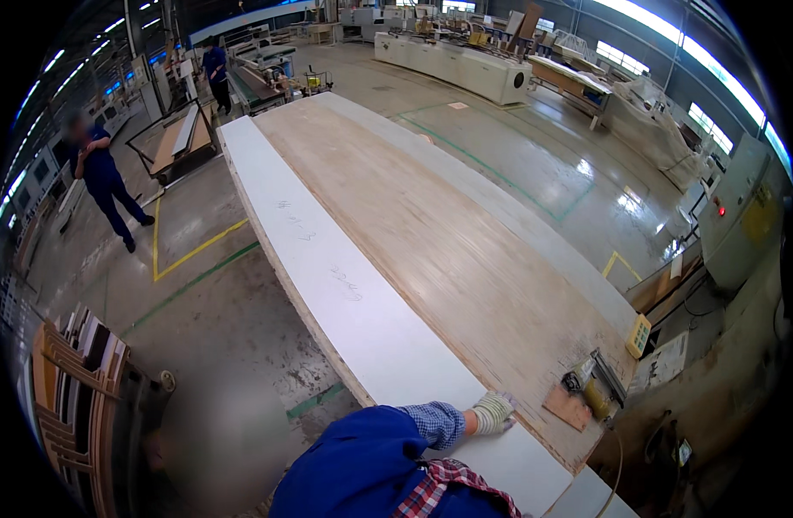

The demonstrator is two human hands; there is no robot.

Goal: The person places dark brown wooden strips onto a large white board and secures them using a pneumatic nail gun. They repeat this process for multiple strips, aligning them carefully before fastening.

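Note:
My left hand [493, 413], in a pale striped work glove, reaches in from the lower edge on a blue-sleeved arm with a checked cuff. It lies on the inner edge of a long white panel [362, 298], where the panel meets the brown wooden board surface [440, 246]. Its fingers look spread against that seam, though the fingertips show only in part. Handwritten pencil marks run across the panel. A tool with a dull yellow body [597, 393] rests on the board to the right of my hand, beside a small reddish-brown wood piece [566, 407]. My right hand is out of view.
A yellow control box [638, 336] sits at the board's right edge. Stacked boards [81, 388] stand on a rack at lower left. One person in blue [103, 177] stands left of the table, another [215, 76] farther back. A grey cabinet [735, 207] stands at right.

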